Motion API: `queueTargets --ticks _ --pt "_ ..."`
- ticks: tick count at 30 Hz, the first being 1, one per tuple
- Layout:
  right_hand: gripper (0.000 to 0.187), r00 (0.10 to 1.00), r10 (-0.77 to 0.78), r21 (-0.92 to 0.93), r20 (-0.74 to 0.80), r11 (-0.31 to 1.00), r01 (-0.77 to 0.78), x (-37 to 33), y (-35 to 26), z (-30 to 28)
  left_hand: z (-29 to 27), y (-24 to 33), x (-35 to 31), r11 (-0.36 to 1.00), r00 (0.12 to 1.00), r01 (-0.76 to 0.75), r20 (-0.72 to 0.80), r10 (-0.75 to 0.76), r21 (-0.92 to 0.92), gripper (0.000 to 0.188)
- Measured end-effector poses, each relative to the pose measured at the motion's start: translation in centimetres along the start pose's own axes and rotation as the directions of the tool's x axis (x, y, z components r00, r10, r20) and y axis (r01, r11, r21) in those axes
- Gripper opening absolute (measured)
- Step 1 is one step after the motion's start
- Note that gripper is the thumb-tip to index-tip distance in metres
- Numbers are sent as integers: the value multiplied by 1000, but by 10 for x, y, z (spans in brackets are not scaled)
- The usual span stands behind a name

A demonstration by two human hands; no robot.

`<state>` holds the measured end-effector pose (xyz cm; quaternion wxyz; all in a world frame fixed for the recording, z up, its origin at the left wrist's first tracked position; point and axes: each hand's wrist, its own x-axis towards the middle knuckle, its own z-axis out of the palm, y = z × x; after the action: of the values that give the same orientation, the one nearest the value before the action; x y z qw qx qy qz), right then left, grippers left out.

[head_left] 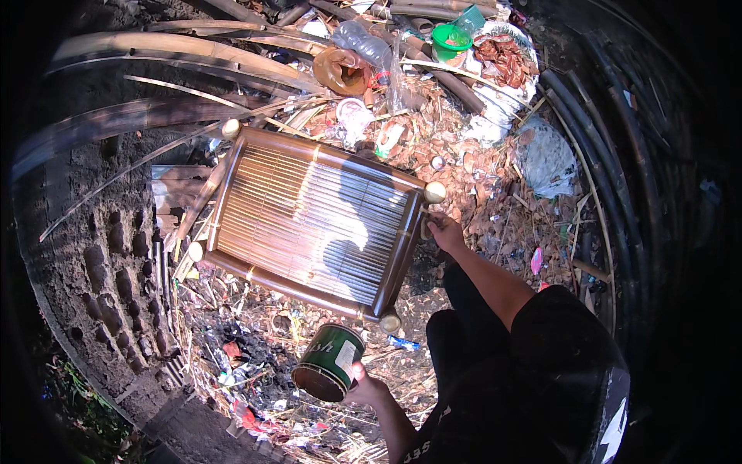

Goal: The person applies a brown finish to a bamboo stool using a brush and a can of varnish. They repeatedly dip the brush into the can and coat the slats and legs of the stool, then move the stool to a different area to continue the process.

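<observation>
A small bamboo table (309, 220), with a slatted top and a glossy brown frame, lies tilted across the middle. Pale round post ends mark its corners. Below its lower edge, my left hand (369, 389) grips a green tin can (331, 357) with a pale label patch; the can leans, its brownish end toward the lower left. My right hand (444, 232) is at the table's right side, close to the upper right corner post (435, 192). Its fingers are closed, and what they hold is too small to make out.
Litter and dry leaves cover the ground. Bamboo poles (185, 50) lie at the upper left, darker ones (610, 162) at the right. Beyond the table are a clear plastic bottle (362, 42) and a green cup (450, 40). A pitted earthen slab (116, 286) stands left.
</observation>
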<state>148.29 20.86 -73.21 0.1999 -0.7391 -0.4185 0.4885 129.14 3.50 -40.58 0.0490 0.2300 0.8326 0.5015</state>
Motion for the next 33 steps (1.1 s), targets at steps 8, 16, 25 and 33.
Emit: queueTargets --ticks 8,16,25,33 --pt "36 918 -390 42 -72 918 393 82 55 -29 -21 -17 -74 973 997 17 80 2 -232 100" --pt "32 908 -419 -128 -8 901 415 103 28 -75 -45 -35 -161 978 995 93 -21 -99 -187 102" --pt "27 865 -445 -37 233 884 465 115 -16 -79 -25 -47 -205 976 972 174 -138 -192 -134 103" --pt "33 901 -359 -110 242 913 393 119 35 -124 15 -22 -242 955 922 229 -273 -275 -190 95"
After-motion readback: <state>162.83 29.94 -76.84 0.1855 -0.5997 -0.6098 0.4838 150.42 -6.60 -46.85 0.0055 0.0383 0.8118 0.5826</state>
